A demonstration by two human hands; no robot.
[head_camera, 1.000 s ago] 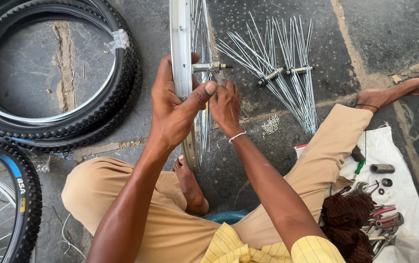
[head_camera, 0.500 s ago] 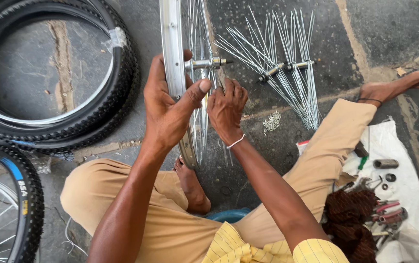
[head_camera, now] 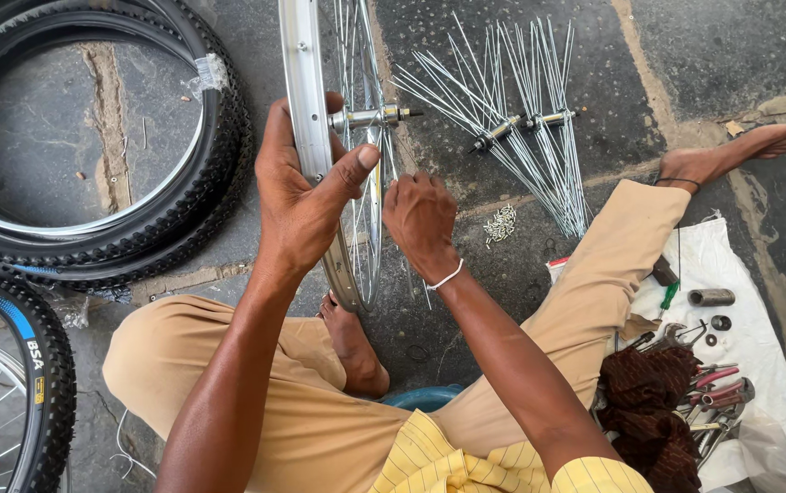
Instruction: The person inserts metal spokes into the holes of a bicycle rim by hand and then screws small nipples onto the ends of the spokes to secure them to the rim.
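Your left hand point(head_camera: 306, 196) is clamped on the rim point(head_camera: 303, 100), fingers wrapped over its far side and thumb pressed across the near edge. The rim stands upright on edge between your knees, its long line running from near to far, straight away from you. The spokes point(head_camera: 367, 183) fan out just right of that hand, with the hub point(head_camera: 370, 117) and its axle pointing right, beyond your thumb. Your right hand point(head_camera: 422, 215) sits just right of the spokes with the fingers curled together toward them; whether they pinch anything you cannot tell, as the knuckles hide the tips. So the right hand is nearer the spokes, the left nearer the rim.

The rim is smooth, bright metal; the spokes are thin, shiny wire. Farther right on the rough stone floor point(head_camera: 731, 55) lie two loose spoked hubs point(head_camera: 521, 123) and a small heap of nipples point(head_camera: 501, 222). Knobbly black tyres point(head_camera: 219, 173) lie left.
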